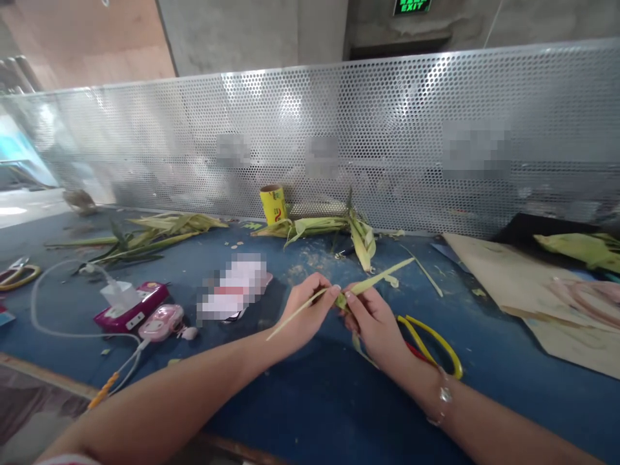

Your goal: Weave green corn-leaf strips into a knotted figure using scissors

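Both of my hands meet over the middle of the blue table, pinching strips of pale green corn husk (382, 276). My left hand (310, 303) is closed, thumb against forefinger, with a thin strip trailing back over its wrist. Close beside it, my right hand (371, 316) is closed on the husk, and a longer strip points out to the upper right. Another bit of husk hangs below the right fingers. How the strips join between the fingertips is too small to tell. Yellow-handled scissors (436, 345) lie partly hidden behind my right wrist.
Corn husks (361, 239) lie at the back, beside a yellow cardboard tube (274, 205), with more husks (159, 236) at the left. A phone (237, 287), a magenta power strip (130, 307) and a looping white cable sit left. Brown paper (504, 278) lies right. A perforated metal screen (387, 129) stands behind.
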Action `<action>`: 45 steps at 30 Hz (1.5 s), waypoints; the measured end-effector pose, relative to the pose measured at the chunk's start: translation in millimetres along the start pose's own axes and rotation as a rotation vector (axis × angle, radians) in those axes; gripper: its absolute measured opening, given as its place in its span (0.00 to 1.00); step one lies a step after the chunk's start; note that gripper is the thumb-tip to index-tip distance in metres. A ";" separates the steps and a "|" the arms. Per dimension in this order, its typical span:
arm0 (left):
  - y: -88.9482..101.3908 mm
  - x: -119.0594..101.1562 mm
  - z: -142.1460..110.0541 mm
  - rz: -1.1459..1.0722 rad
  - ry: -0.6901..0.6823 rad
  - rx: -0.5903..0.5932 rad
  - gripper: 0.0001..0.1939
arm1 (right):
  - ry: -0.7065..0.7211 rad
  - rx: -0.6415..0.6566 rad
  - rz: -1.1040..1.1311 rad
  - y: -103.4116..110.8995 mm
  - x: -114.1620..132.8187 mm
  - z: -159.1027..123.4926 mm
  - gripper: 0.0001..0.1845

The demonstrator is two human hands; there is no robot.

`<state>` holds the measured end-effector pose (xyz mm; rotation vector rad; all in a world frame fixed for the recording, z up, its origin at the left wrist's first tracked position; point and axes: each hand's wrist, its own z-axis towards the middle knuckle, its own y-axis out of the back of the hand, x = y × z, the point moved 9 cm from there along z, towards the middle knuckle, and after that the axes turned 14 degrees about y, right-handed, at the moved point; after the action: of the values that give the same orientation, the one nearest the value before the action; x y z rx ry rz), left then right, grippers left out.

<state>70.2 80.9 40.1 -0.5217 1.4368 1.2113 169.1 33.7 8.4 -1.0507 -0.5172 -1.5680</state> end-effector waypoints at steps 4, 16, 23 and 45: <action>-4.7 2.7 -5.7 0.022 0.014 0.061 0.14 | -0.055 -0.017 0.056 -1.7 -1.4 -8.5 0.14; -17.9 20.6 -8.2 -0.487 0.279 0.181 0.15 | -0.037 -0.012 -0.184 4.4 10.8 -14.3 0.14; -4.9 4.2 -15.2 -0.068 0.040 0.057 0.13 | -0.104 -0.066 -0.049 14.9 -3.5 -10.9 0.14; -16.2 17.5 -7.8 -0.426 0.262 0.155 0.13 | -0.010 -0.050 -0.218 19.0 14.3 -9.8 0.11</action>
<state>75.6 73.5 16.8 -0.8521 1.5252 0.7059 183.8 12.8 11.5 -1.0684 -0.6181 -1.7757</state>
